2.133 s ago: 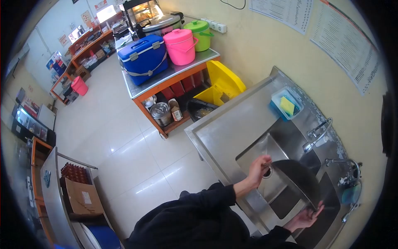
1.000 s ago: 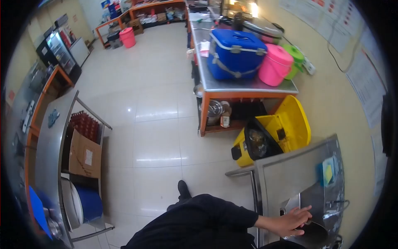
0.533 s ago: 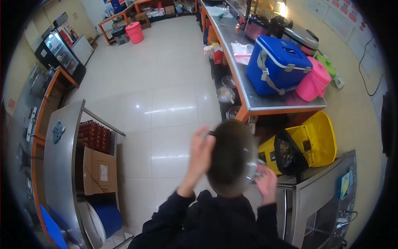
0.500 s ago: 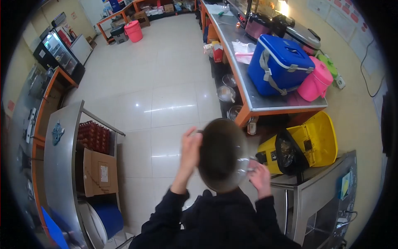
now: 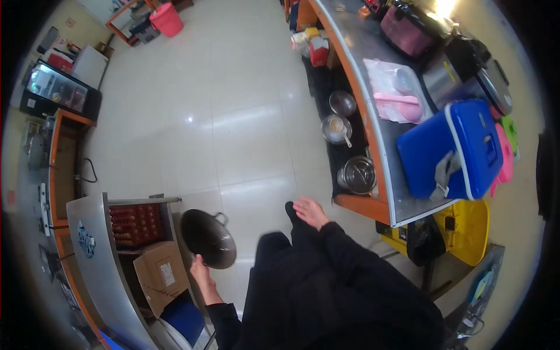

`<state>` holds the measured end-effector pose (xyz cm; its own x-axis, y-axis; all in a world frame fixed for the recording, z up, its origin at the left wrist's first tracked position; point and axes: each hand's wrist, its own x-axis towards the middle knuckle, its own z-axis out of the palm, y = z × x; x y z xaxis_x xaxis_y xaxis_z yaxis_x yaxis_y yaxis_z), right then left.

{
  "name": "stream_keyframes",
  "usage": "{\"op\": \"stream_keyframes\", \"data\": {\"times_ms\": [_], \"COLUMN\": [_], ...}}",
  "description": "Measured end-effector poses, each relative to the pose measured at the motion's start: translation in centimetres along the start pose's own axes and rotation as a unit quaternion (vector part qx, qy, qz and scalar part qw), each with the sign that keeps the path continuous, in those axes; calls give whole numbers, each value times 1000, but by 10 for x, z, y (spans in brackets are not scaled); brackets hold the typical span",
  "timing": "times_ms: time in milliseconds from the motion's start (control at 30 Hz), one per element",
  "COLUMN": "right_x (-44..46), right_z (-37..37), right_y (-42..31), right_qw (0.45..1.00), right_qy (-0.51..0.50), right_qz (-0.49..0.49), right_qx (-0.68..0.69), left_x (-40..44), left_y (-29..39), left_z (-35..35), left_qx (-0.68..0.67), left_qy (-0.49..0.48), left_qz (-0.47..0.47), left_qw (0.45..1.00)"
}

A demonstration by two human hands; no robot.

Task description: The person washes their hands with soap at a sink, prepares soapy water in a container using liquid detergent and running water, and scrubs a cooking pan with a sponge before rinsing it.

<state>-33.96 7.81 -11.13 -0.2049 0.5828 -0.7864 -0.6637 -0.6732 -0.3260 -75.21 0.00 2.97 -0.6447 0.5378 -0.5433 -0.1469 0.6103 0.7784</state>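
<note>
My left hand (image 5: 200, 274) is closed on the near side of a dark two-handled wok (image 5: 209, 240), low on my left. The wok is tilted, and its other loop handle points away from me. It hangs beside the steel table, close to a cardboard box (image 5: 161, 275) on the lower shelf. In front of my legs, my right hand (image 5: 310, 211) is stretched out with its fingers apart. That hand holds nothing, and a dark shoe tip shows just beside it.
Left stands a steel table (image 5: 87, 274) with egg trays (image 5: 136, 225) underneath. On the right, a steel-topped counter (image 5: 392, 157) carries a blue cooler box (image 5: 429, 156); pots (image 5: 357, 175) sit below it. A yellow bin (image 5: 475, 233) stands past its corner. Tiled floor (image 5: 251, 134) stretches ahead.
The wok has gone from in front of me, held in both hands, to my left side in my left hand alone. My right hand has let go of it. The view has shifted.
</note>
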Motion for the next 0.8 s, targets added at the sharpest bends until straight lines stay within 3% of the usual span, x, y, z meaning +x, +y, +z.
{"op": "stream_keyframes", "data": {"times_ms": [133,300,400,467,567,733,800], "right_x": [49,122,170,194,187,221,253], "right_z": [54,101,84,57,102,182,194], "right_y": [-51,-80,-69,-52,-57,-64,-69], "right_qw": [999,968,930,917,892,882,886], "right_qy": [34,160,247,265,354,333,229], "right_qz": [24,-8,-2,21,82,122,81], "right_qx": [-24,-191,-273,-299,-268,-311,-395], "left_x": [52,116,173,221,277,376,426], "left_y": [57,120,138,148,197,292,308], "left_z": [-32,-41,-27,-17,22,51,51], "left_qx": [-66,-272,-372,-447,-456,-486,-488], "left_qy": [166,170,196,185,165,112,96], "left_qz": [-78,-119,-161,-200,-225,-268,-248], "left_qw": [981,940,893,852,845,825,831]}}
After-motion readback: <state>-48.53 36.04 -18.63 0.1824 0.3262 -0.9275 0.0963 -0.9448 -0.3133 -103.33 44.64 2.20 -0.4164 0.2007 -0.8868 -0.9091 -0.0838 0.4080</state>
